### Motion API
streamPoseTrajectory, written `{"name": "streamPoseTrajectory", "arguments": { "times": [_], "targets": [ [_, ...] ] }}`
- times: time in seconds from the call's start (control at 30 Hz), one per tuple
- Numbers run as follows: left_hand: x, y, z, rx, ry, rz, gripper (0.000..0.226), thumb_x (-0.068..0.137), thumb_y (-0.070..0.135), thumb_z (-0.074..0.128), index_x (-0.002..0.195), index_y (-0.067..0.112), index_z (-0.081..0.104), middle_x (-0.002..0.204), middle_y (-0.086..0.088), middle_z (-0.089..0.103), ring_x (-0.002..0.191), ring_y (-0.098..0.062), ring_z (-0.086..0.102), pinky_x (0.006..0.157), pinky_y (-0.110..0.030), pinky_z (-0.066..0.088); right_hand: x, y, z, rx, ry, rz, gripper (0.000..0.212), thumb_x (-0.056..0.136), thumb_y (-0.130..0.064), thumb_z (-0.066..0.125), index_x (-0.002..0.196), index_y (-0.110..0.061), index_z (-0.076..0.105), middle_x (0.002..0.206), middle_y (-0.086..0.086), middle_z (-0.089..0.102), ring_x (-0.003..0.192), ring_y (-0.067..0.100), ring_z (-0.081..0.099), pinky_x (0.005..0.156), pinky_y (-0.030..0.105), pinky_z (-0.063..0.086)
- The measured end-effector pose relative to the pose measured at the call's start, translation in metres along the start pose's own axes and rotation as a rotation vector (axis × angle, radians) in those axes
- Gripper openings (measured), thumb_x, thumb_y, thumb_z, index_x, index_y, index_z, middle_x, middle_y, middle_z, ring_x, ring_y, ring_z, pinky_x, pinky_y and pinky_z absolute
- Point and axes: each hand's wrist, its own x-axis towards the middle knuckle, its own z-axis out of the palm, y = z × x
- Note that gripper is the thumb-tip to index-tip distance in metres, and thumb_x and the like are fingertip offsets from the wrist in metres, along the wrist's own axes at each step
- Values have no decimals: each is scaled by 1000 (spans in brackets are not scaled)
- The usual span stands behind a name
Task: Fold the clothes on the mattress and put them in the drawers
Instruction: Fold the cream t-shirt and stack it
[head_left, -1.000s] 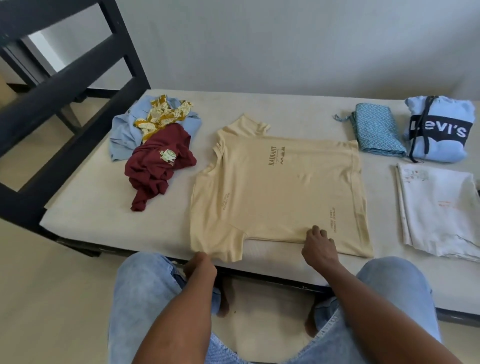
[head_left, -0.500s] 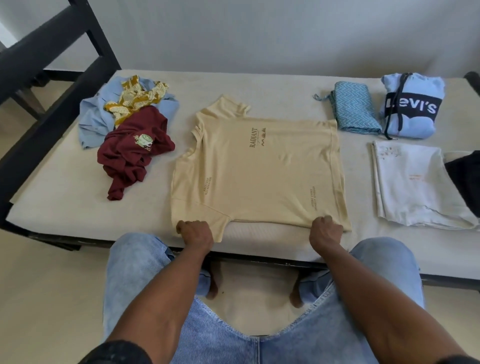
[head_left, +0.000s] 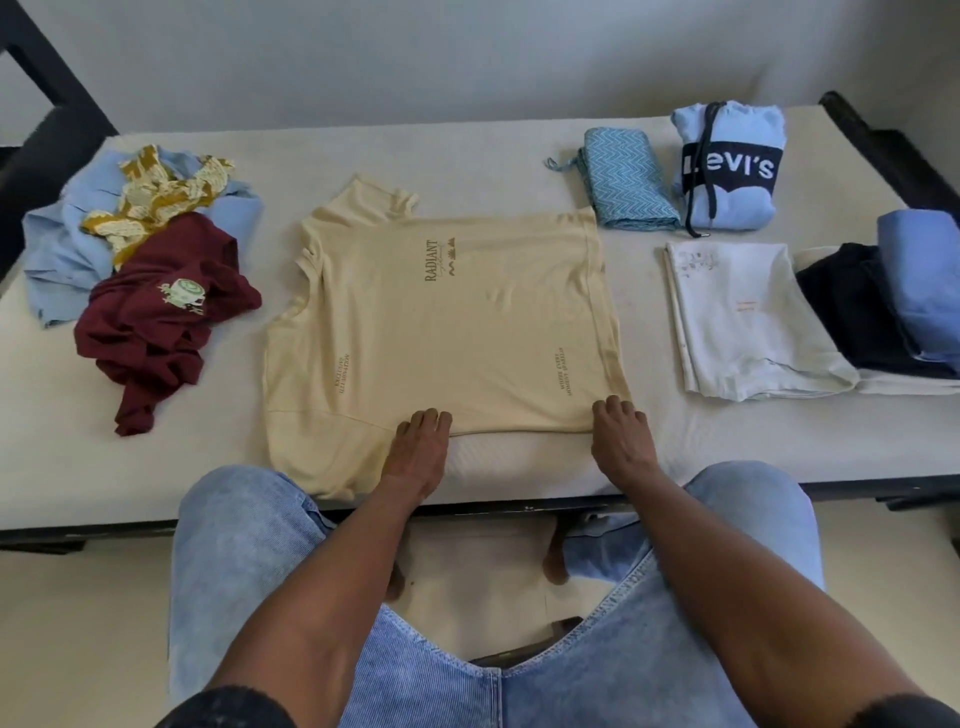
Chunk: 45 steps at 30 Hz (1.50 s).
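Since half a second ago, both hands have shifted along the near edge of the cream T-shirt (head_left: 441, 322): the left hand (head_left: 418, 452) has gone from the sleeve at the near left corner to the underarm seam further right, and the right hand (head_left: 621, 434) has slid out to the hem corner. Each hand now lies palm down with its fingers straight and together, fingertips pressing on the shirt's near edge, gripping nothing. That shirt lies spread flat in the middle of the mattress (head_left: 467, 150), printed side up, neck to the left and hem to the right, with its near sleeve reaching the mattress edge beside the person's left knee. To its left sits an unfolded heap: a maroon shirt (head_left: 156, 322) on top of a light blue shirt (head_left: 57, 249), with a mustard patterned cloth (head_left: 156, 197) lying over both. To the right are folded pieces: a teal zigzag cloth (head_left: 626, 182), a light blue Levi's hoodie (head_left: 727, 166) just beside it, a white folded garment (head_left: 743, 317) nearer the person, and at the far right a dark garment (head_left: 852, 306) with a blue folded one (head_left: 924, 280) on it. Dark bed frame (head_left: 878, 150) parts show at both ends. Jeans-clad knees (head_left: 249, 530) sit against the mattress edge.
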Motion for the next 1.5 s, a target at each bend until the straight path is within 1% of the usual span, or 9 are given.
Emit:
{"name": "streamPoseTrajectory", "arguments": {
  "times": [0.2, 0.33, 0.53, 0.67, 0.87, 1.07, 1.2, 1.37, 1.5],
  "targets": [
    [3, -28, 3, 85, 95, 72, 82, 39, -11, 82, 112, 6, 49, 91, -12, 60, 77, -29, 59, 64, -37, 51, 3, 14, 6, 11, 43, 18, 30, 91, -1, 43, 118, -7, 53, 121, 12, 53, 109, 31, 48, 93, 39, 38],
    [18, -50, -27, -21, 198, 170, 49, 59, -20, 56, 96, 10, 44, 84, -15, 55, 52, -29, 52, 51, -32, 44, 22, 19, -6, 304, 137, 155, 16, 86, 5, 48, 100, -3, 52, 97, 17, 59, 86, 36, 55, 74, 40, 39],
    [90, -106, -76, -231, 135, 240, 17, 70, -2, 48, 69, 2, 65, 87, -21, 61, 75, -37, 60, 67, -43, 51, 87, 33, -49, 354, 243, -7, 13, 86, 4, 49, 81, 2, 61, 93, 19, 59, 82, 37, 53, 69, 36, 33],
    [152, -115, -97, -323, -8, 4, 40, 68, -14, 55, 101, 7, 62, 112, -6, 53, 103, -24, 50, 87, -42, 45, 150, 30, -69, 282, 210, -70, 22, 79, 7, 52, 88, -3, 70, 107, 13, 60, 102, 34, 51, 88, 40, 36],
    [207, -141, -84, -360, -161, -179, 32, 78, -10, 46, 70, 13, 67, 91, -11, 69, 83, -30, 66, 71, -34, 52, 217, 23, -56, 105, 78, -28, 18, 87, 0, 50, 92, 2, 67, 108, 17, 60, 107, 36, 51, 92, 44, 41],
    [226, -164, -56, -505, 107, -310, 41, 95, 4, 44, 134, 10, 58, 136, -11, 56, 130, -29, 47, 108, -41, 38, 223, -20, -38, 52, 79, 375, 45, 92, -1, 41, 135, 13, 43, 150, 30, 28, 141, 41, 22, 112, 49, 21],
    [197, -164, -58, -486, 237, -224, 34, 100, 19, 46, 126, 6, 61, 133, -12, 59, 127, -30, 50, 107, -41, 38, 197, -69, -18, 165, 145, -241, 42, 90, -4, 47, 133, -2, 50, 139, 23, 48, 123, 40, 47, 96, 46, 40],
    [130, -184, -59, -349, 330, -242, 33, 93, 7, 52, 124, 4, 60, 129, -14, 59, 123, -33, 50, 102, -45, 37, 170, -108, -22, 159, -10, 190, 39, 91, -7, 43, 128, 0, 54, 138, 18, 44, 125, 36, 39, 102, 44, 35],
    [74, -210, -48, -292, 254, -271, 49, 68, -9, 56, 114, 3, 61, 117, -15, 61, 111, -38, 55, 90, -47, 42, 160, -184, -44, 476, -40, 13, 22, 89, -7, 47, 100, -2, 65, 111, 19, 62, 106, 36, 57, 84, 39, 46]
  ]
}}
